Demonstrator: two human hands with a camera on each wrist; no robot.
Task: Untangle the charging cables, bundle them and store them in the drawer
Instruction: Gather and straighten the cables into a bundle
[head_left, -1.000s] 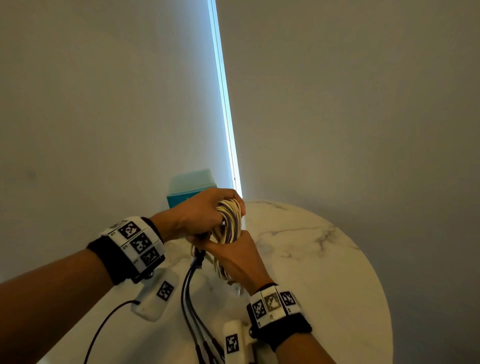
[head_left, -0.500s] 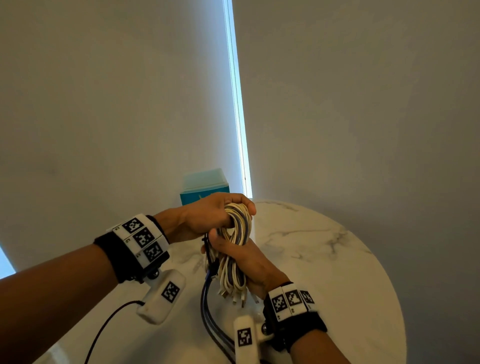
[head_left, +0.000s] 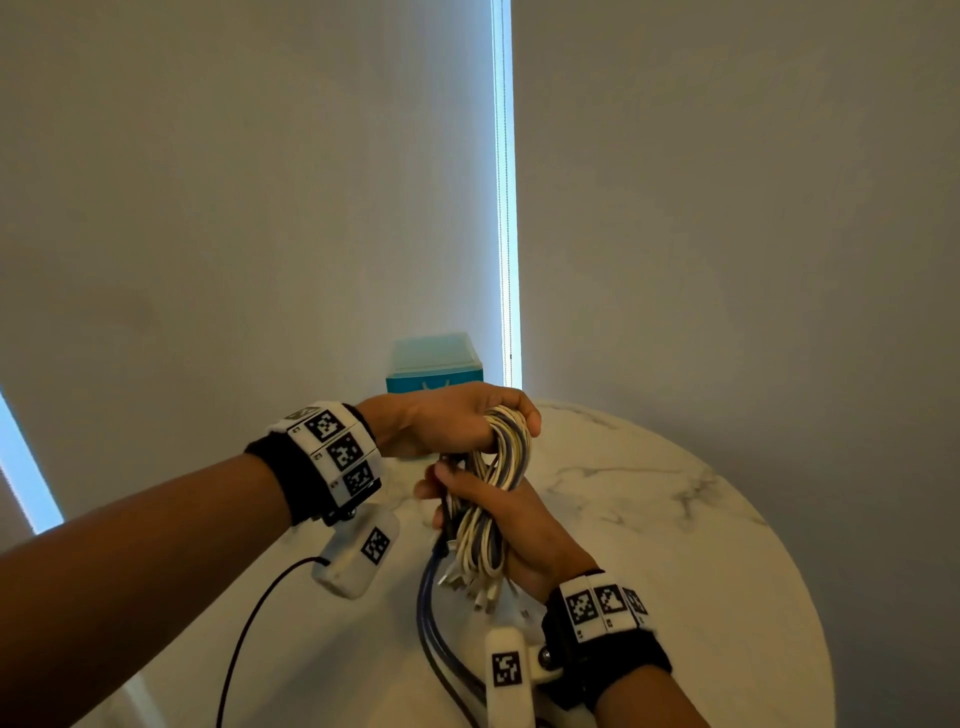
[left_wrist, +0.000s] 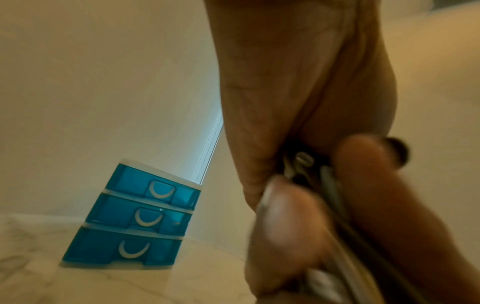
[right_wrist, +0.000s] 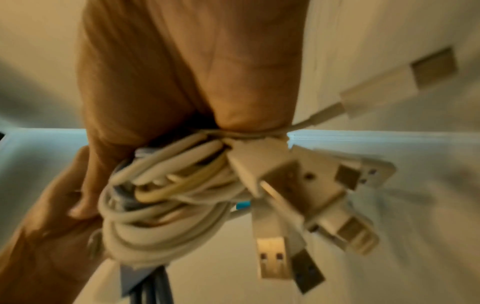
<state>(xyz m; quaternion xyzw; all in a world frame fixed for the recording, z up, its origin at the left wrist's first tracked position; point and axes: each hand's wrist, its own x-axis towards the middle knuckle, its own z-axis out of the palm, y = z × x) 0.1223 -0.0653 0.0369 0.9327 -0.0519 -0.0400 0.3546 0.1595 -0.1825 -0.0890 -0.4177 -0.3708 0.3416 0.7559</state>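
A folded bundle of white, cream and grey charging cables (head_left: 493, 499) is held upright above the marble table (head_left: 675, 545). My left hand (head_left: 462, 423) grips its upper loop, fingers curled over the top. My right hand (head_left: 511, 525) grips the lower half from the right. Several USB plugs (right_wrist: 319, 197) stick out below the right palm, and dark cable tails (head_left: 431, 613) hang to the table. The teal three-drawer unit (left_wrist: 140, 218) stands by the wall with all drawers closed; in the head view only the drawer unit's top (head_left: 434, 361) shows behind my left hand.
The round table's edge (head_left: 810, 597) curves close on the right. A black wire (head_left: 249, 639) runs from the left wrist camera across the table. Wall and blinds rise right behind the drawer unit.
The bundle has straightened and now hangs lower through my right hand, with the plugs clear below it. Both hands keep their grip.
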